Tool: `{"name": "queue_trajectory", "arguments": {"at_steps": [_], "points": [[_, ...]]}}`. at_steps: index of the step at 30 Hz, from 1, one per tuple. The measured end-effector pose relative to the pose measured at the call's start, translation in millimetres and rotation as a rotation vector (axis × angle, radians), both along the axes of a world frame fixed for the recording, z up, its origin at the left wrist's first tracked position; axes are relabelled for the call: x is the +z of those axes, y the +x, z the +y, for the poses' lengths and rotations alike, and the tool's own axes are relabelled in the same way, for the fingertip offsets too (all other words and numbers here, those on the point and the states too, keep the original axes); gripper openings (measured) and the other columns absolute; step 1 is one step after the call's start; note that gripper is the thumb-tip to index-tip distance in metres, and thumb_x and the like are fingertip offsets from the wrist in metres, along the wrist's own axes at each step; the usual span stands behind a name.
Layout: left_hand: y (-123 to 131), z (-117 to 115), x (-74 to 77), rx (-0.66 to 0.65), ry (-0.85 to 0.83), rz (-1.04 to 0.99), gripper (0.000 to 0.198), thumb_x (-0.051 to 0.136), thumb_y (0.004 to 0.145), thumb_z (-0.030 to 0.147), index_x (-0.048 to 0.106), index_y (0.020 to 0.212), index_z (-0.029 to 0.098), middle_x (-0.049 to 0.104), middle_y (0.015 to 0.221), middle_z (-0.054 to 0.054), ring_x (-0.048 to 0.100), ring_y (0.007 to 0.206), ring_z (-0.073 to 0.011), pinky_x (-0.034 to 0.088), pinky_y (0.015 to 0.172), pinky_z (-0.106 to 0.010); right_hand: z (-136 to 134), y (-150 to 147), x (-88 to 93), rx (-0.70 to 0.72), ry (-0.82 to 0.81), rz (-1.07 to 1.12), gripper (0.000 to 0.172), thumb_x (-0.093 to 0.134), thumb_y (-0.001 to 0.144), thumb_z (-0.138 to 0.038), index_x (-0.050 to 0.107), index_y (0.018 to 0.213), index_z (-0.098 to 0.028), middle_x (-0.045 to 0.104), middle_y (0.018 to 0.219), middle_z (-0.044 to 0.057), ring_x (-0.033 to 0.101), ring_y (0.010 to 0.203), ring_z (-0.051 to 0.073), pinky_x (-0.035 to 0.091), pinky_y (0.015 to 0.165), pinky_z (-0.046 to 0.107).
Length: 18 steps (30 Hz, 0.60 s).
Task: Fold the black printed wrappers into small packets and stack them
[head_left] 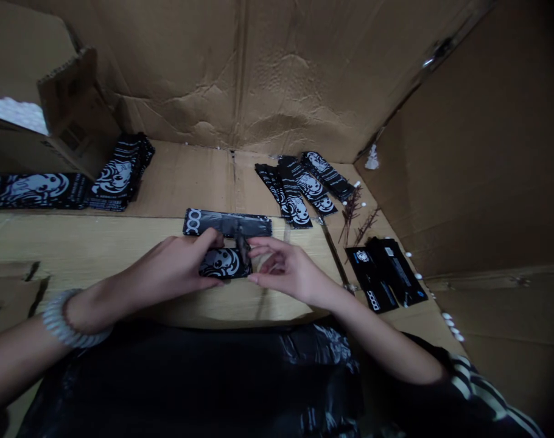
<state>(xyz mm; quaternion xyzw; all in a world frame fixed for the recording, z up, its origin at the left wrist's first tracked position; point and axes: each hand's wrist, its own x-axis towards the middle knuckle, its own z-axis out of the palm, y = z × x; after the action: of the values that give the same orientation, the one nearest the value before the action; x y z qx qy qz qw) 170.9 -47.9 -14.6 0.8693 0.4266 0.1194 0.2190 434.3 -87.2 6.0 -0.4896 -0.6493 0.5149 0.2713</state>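
My left hand [176, 267] is closed on a small black packet [224, 263] with a white printed figure, thumb on top, just above the cardboard work surface [98, 249]. My right hand [284, 271] pinches the packet's right end, where a thin dark piece [243, 246] sticks up between thumb and forefinger. A longer black packet [226, 222] lies flat just beyond both hands. A white beaded bracelet [60, 319] sits on my left wrist.
Stacks of black printed packets lie at the far left [119, 173] and at the back right [299, 185]. Thin dark sticks with white tips [357, 216] are scattered to the right, beside two black cards [386, 274]. Cardboard walls [281, 73] enclose the area. Black plastic [190, 377] covers my lap.
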Motion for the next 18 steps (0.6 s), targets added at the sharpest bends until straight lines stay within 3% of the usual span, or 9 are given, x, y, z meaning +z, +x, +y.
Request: {"name": "queue_trajectory", "arguments": {"at_steps": [5,8,12,16,18], "points": [[-19,2,-2.2,0.066,0.032,-0.127,0.074,0.080,0.074,0.062,0.036,0.123,0.029,0.072,0.136,-0.018,0.076,0.114,-0.0381,0.063,0.084,-0.046,8,-5,-4.5,0.233,0.419,-0.322,0.036,0.082,0.088,-0.023,0.077,0.124,-0.024,0.070,0.140,0.012,0.066,0.129,0.027,0.051,0.113,0.050],[-32,6,-6.0,0.059,-0.062,-0.204,0.079,0.082,0.073,0.065,0.035,0.126,0.030,0.067,0.146,-0.017,0.070,0.129,-0.0363,0.060,0.101,-0.049,14,-3,-14.0,0.328,0.540,-0.310,0.025,0.079,0.091,-0.019,0.079,0.116,-0.021,0.075,0.134,0.012,0.069,0.126,0.025,0.052,0.112,0.048],[-30,9,-7.8,0.002,-0.064,-0.148,0.084,0.083,0.069,0.065,0.044,0.133,0.027,0.063,0.150,-0.019,0.067,0.132,-0.0394,0.058,0.106,-0.052,19,-1,-29.5,0.370,0.672,-0.189,0.012,0.076,0.094,-0.022,0.079,0.106,-0.019,0.081,0.121,0.011,0.073,0.119,0.024,0.054,0.111,0.047],[-9,10,5.4,-0.042,-0.062,0.028,0.088,0.088,0.063,0.055,0.050,0.137,0.023,0.064,0.148,-0.019,0.065,0.131,-0.0424,0.058,0.103,-0.053,21,-2,-36.8,0.356,0.722,-0.174,0.006,0.075,0.096,-0.025,0.077,0.099,-0.020,0.082,0.113,0.008,0.074,0.116,0.023,0.057,0.107,0.045],[0,11,14.5,-0.076,-0.063,0.109,0.079,0.085,0.068,0.047,0.053,0.135,0.021,0.065,0.144,-0.020,0.066,0.128,-0.0417,0.057,0.100,-0.052,22,-4,-36.9,0.362,0.748,-0.194,0.004,0.075,0.095,-0.022,0.077,0.097,-0.020,0.081,0.110,0.008,0.074,0.115,0.023,0.058,0.104,0.044]]}}
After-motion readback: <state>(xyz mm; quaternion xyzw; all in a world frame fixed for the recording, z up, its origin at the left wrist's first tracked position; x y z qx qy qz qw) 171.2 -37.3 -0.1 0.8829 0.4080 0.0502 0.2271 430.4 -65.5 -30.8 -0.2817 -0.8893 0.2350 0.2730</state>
